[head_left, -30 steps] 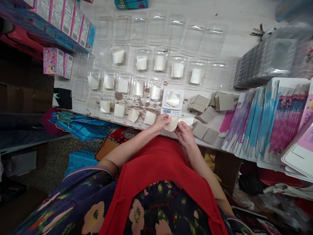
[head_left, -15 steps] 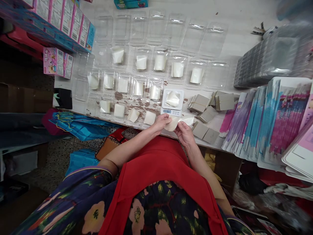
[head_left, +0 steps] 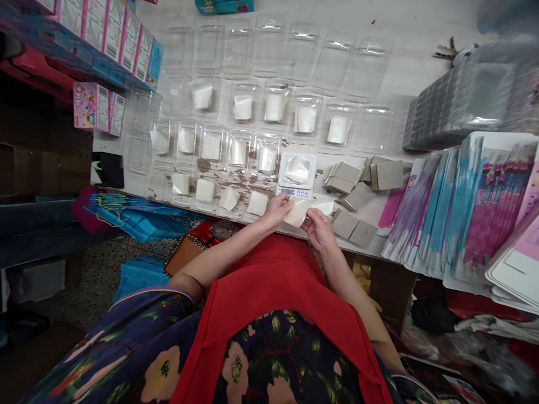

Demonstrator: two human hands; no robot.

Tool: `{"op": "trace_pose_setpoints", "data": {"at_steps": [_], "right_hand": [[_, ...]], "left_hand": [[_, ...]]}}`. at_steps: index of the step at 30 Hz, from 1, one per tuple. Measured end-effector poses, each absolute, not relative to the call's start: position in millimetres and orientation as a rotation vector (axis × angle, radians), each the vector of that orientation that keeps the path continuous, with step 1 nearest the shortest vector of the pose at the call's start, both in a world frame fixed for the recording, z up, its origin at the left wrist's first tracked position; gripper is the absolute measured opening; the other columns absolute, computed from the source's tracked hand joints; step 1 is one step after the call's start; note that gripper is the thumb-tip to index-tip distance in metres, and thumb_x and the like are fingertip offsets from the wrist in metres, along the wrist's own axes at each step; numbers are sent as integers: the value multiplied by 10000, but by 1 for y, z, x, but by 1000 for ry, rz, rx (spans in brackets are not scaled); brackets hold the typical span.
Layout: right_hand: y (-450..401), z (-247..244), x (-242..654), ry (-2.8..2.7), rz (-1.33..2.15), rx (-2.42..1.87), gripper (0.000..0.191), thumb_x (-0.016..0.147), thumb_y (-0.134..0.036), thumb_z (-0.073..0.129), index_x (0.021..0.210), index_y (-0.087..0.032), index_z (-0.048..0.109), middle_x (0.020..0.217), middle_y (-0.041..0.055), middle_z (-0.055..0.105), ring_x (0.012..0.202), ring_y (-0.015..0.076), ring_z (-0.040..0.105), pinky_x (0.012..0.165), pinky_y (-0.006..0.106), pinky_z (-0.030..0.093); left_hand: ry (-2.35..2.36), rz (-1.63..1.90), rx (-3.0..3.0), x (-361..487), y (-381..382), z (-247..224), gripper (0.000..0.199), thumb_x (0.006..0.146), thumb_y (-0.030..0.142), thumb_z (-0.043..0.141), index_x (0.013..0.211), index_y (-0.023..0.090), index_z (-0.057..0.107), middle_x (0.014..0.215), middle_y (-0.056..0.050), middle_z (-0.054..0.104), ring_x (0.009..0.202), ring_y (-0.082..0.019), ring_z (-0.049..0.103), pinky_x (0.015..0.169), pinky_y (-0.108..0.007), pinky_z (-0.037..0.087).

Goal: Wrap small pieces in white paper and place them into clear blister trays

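Observation:
Between my hands, at the table's front edge, is a thin off-white sheet (head_left: 296, 212), perhaps a small pack of sheets. My left hand (head_left: 278, 209) pinches its left side, and my right hand (head_left: 319, 228) grips its right side. Just beyond them stands a white digital scale (head_left: 311, 182) bearing a folded white packet (head_left: 297, 170); its lit display is too small to read surely. Another shiny white piece (head_left: 326, 205) lies behind my right hand. Left of my hands, several off-white packets (head_left: 257, 202) lie in a row along the edge.
Clear plastic trays (head_left: 306, 118) stand in rows beyond the scale, many holding white packets. Grey bundles (head_left: 344, 177) lie to the right, beside upright printed cards (head_left: 433, 196) and stacked clear trays (head_left: 458, 95). Pink boxes (head_left: 96, 106) stand at the left.
The sheet in my hands has turned flatter toward me, showing more of its face. Both hands stay in nearly the same place, still gripping it.

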State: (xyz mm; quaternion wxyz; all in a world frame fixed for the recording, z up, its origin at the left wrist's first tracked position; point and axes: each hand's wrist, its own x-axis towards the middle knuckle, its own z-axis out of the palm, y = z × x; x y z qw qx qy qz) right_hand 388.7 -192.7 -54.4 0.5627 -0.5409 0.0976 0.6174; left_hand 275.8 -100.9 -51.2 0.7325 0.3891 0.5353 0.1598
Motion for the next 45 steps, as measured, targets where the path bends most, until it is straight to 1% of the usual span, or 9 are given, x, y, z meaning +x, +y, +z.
{"op": "trace_pose_setpoints", "data": {"at_steps": [8,17,20,27,30,33,39,42,45], "right_hand": [[-189,-52,384,204,1392,-1336,348,561,-347,811,832,-220,635,717,-47,682,554,115,625,578,274,544],[-189,-55,380,137,1414,-1346,351,568,-339,817,860,-229,655,804,-25,711,641,131,639,641,306,551],[-187,-56,376,222,1460,-1315,328,580,-340,801,856,-251,647,762,-43,706,634,139,640,618,301,539],[-186,-67,373,192,1433,-1340,349,607,-373,756,910,-249,636,704,-36,691,641,161,625,598,281,506],[-190,-73,376,-74,1267,-1559,225,704,-421,667,831,-243,613,667,-39,639,588,142,550,582,265,464],[-193,-73,380,-391,1011,-1856,153,798,-397,564,770,-248,582,674,-20,595,610,153,502,654,283,446],[-189,-74,387,-761,743,-2132,172,887,-329,406,870,-240,552,913,75,623,879,207,553,888,365,423],[-183,-80,397,-755,630,-2168,205,887,-357,394,865,-212,538,861,77,619,826,209,573,832,376,454],[-180,-84,412,-554,595,-2150,269,894,-425,384,867,-193,516,716,19,560,634,169,532,640,324,483]], "left_hand": [[1233,392,1320,272,-100,-56,75,791,234,562,755,197,507,602,50,491,588,-109,439,588,-212,327],[1263,363,1393,272,-104,-58,47,817,244,556,788,211,537,626,36,517,614,-134,469,612,-221,343],[1263,352,1460,273,-108,-54,24,817,245,563,820,222,570,657,26,548,629,-143,493,633,-229,353],[1227,335,1543,271,-111,-54,255,789,257,604,1042,236,622,759,17,588,654,-131,524,674,-239,392],[1203,277,1324,273,-109,-59,259,758,301,635,998,203,625,690,33,555,572,-108,504,582,-227,410],[1196,223,1019,276,-109,-64,300,703,350,678,929,169,600,614,53,533,489,-95,493,469,-212,409],[1265,273,834,281,-108,-71,255,624,310,736,653,149,540,502,60,520,397,-63,444,389,-190,382],[1288,322,797,282,-99,-73,242,624,293,736,641,150,541,492,63,519,379,-59,428,376,-190,368],[1339,385,823,285,-76,-73,212,664,283,713,643,151,548,502,60,517,386,-60,425,388,-193,362]]}}
